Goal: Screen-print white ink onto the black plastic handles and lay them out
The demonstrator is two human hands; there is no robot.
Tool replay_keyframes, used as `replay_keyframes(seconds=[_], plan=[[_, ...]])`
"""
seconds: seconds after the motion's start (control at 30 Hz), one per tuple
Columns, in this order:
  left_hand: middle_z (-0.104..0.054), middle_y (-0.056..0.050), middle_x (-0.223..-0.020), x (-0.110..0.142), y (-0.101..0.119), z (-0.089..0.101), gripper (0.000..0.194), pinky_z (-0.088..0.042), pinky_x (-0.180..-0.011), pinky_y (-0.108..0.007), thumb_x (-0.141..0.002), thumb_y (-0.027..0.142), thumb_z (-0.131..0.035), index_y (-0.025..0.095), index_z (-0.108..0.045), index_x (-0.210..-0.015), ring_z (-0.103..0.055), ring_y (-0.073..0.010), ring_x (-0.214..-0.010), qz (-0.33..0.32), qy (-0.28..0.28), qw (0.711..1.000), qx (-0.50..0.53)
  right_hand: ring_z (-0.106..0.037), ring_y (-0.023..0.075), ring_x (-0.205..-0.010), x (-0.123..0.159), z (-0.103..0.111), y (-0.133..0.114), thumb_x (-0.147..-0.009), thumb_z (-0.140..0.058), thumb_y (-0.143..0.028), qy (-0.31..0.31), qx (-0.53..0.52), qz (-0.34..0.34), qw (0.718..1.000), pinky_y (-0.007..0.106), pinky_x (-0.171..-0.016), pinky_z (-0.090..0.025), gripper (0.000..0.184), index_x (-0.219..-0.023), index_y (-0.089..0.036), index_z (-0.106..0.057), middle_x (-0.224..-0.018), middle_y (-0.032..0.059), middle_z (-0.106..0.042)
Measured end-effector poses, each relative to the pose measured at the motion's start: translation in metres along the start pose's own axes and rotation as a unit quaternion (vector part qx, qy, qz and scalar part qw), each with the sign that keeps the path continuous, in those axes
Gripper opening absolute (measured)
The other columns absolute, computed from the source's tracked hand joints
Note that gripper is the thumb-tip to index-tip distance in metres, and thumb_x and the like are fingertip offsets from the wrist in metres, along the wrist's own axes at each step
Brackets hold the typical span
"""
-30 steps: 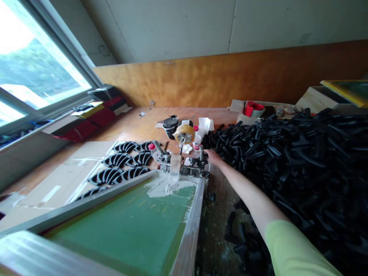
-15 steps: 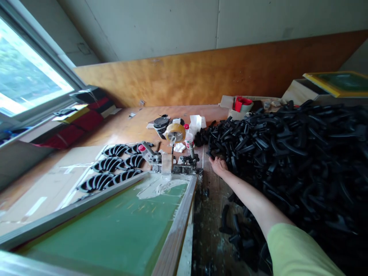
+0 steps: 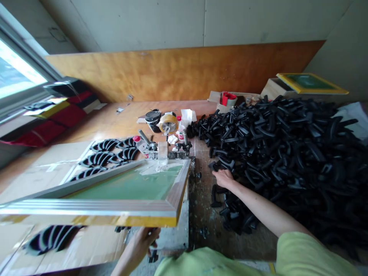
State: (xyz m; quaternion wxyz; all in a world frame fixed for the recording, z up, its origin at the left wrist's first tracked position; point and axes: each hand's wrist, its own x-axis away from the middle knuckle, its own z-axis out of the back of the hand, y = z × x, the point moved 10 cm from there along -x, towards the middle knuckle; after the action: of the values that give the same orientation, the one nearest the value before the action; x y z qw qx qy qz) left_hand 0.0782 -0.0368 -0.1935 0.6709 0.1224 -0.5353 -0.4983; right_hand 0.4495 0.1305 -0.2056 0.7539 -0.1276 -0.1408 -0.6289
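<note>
My right hand (image 3: 224, 178) reaches forward to the left edge of a big heap of black curved plastic handles (image 3: 267, 134). Its fingers are closed on one black plastic handle (image 3: 214, 166) low over the tabletop. Just below the near edge of the screen-printing frame (image 3: 169, 210) is my left hand (image 3: 145, 240). Its fingers are curled, and what they hold, if anything, is hidden. The frame is raised at its near side, with green mesh (image 3: 129, 186) and white paste toward its hinged far end. A small black piece (image 3: 153, 256) shows below the left hand.
Rows of black curved parts (image 3: 97, 159) lie on cardboard (image 3: 54, 161) at left. Beyond the hinge clamps (image 3: 184, 146) stand a black tub (image 3: 153, 119), a tape roll (image 3: 168, 123) and a red-capped bottle (image 3: 180, 132). A yellow-edged screen (image 3: 313, 83) rests at back right.
My left hand has come into view under the frame's near edge. The right hand has drawn back nearer to me along the heap, with a black handle in its fingers. The view has shifted.
</note>
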Motion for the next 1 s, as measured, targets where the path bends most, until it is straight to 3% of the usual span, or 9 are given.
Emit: replay_keyframes(seconds=[0.13, 0.2, 0.33, 0.43, 0.5, 0.57, 0.7, 0.83, 1.0], plan=[[-0.061, -0.004, -0.075, -0.04, 0.075, -0.069, 0.038, -0.045, -0.04, -0.022, -0.078, 0.056, -0.053, 0.018, -0.05, -0.078, -0.065, -0.0168, -0.058, -0.076, -0.091, 0.993, 0.009, -0.066, 0.0229, -0.089, 0.031, 0.02, 0.021, -0.082, -0.057, -0.038, 0.06, -0.118, -0.054, 0.99, 0.03, -0.072, -0.044, 0.022, -0.098, -0.027, -0.066, -0.095, 0.0054, -0.071], [-0.064, -0.006, -0.08, -0.055, 0.111, -0.093, 0.038, -0.048, -0.043, -0.024, -0.081, 0.054, -0.051, 0.017, -0.054, -0.087, -0.066, -0.0173, -0.061, -0.109, -0.094, 0.99, 0.008, -0.066, 0.0219, -0.084, 0.046, 0.032, 0.039, -0.082, -0.054, -0.051, 0.105, -0.211, -0.091, 0.968, 0.029, -0.068, -0.044, 0.029, -0.091, -0.027, -0.067, -0.087, 0.0029, -0.072], [-0.069, -0.01, -0.1, -0.056, 0.161, -0.105, 0.044, -0.055, -0.074, -0.031, -0.085, 0.048, -0.05, 0.018, -0.057, -0.117, -0.067, -0.0213, -0.091, -0.225, -0.042, 0.973, -0.014, -0.065, 0.0212, -0.076, 0.078, 0.053, 0.072, -0.081, -0.053, -0.053, 0.232, -0.319, -0.136, 0.909, 0.029, -0.068, -0.045, 0.034, -0.087, -0.024, -0.07, -0.081, 0.004, -0.072], [-0.071, -0.01, -0.103, -0.042, 0.158, -0.1, 0.046, -0.052, -0.081, -0.032, -0.086, 0.049, -0.05, 0.019, -0.06, -0.12, -0.067, -0.0214, -0.093, -0.269, -0.045, 0.96, -0.06, -0.066, 0.0236, -0.079, 0.098, 0.055, 0.079, -0.081, -0.052, -0.049, 0.297, -0.342, -0.144, 0.88, 0.033, -0.073, -0.048, 0.036, -0.094, -0.022, -0.073, -0.089, 0.0076, -0.073], [-0.072, -0.009, -0.1, -0.033, 0.141, -0.087, 0.043, -0.051, -0.078, -0.03, -0.087, 0.048, -0.048, 0.019, -0.063, -0.116, -0.067, -0.0206, -0.088, -0.265, -0.046, 0.961, -0.064, -0.066, 0.0249, -0.085, 0.103, 0.048, 0.068, -0.082, -0.053, -0.047, 0.306, -0.367, -0.136, 0.868, 0.036, -0.077, -0.049, 0.04, -0.109, -0.023, -0.07, -0.099, 0.0093, -0.072], [-0.073, -0.008, -0.098, -0.025, 0.118, -0.067, 0.041, -0.051, -0.076, -0.029, -0.088, 0.047, -0.047, 0.019, -0.065, -0.111, -0.068, -0.0196, -0.086, -0.249, -0.034, 0.967, -0.052, -0.066, 0.0247, -0.092, 0.1, 0.039, 0.034, -0.082, -0.055, -0.045, 0.285, -0.406, -0.095, 0.863, 0.036, -0.082, -0.05, 0.044, -0.118, -0.023, -0.066, -0.107, 0.0099, -0.07], [-0.072, -0.007, -0.097, -0.02, 0.068, -0.015, 0.043, -0.05, -0.072, -0.026, -0.087, 0.052, -0.047, 0.019, -0.066, -0.106, -0.067, -0.018, -0.085, -0.198, -0.021, 0.98, 0.022, -0.064, 0.023, -0.097, 0.075, 0.034, -0.089, -0.082, -0.059, -0.034, 0.223, -0.423, 0.049, 0.877, 0.037, -0.088, -0.049, 0.029, -0.107, -0.024, -0.069, -0.106, 0.0071, -0.07], [-0.072, -0.009, -0.098, -0.024, 0.02, 0.046, 0.047, -0.051, -0.071, -0.027, -0.084, 0.057, -0.05, 0.017, -0.064, -0.104, -0.066, -0.0182, -0.085, -0.158, -0.002, 0.981, 0.114, -0.06, 0.0211, -0.103, 0.049, 0.048, -0.194, -0.084, -0.055, -0.017, 0.247, -0.364, 0.142, 0.887, 0.039, -0.096, -0.045, 0.022, -0.1, -0.023, -0.069, -0.103, 0.0058, -0.068], [-0.071, -0.009, -0.094, -0.031, -0.028, 0.122, 0.05, -0.05, -0.068, -0.028, -0.078, 0.06, -0.058, 0.016, -0.064, -0.101, -0.066, -0.0195, -0.082, -0.134, 0.041, 0.975, 0.171, -0.056, 0.0204, -0.11, 0.034, 0.042, -0.226, -0.089, -0.046, -0.012, 0.267, -0.274, 0.092, 0.919, 0.039, -0.1, -0.044, 0.032, -0.111, -0.024, -0.066, -0.115, 0.0071, -0.062]])
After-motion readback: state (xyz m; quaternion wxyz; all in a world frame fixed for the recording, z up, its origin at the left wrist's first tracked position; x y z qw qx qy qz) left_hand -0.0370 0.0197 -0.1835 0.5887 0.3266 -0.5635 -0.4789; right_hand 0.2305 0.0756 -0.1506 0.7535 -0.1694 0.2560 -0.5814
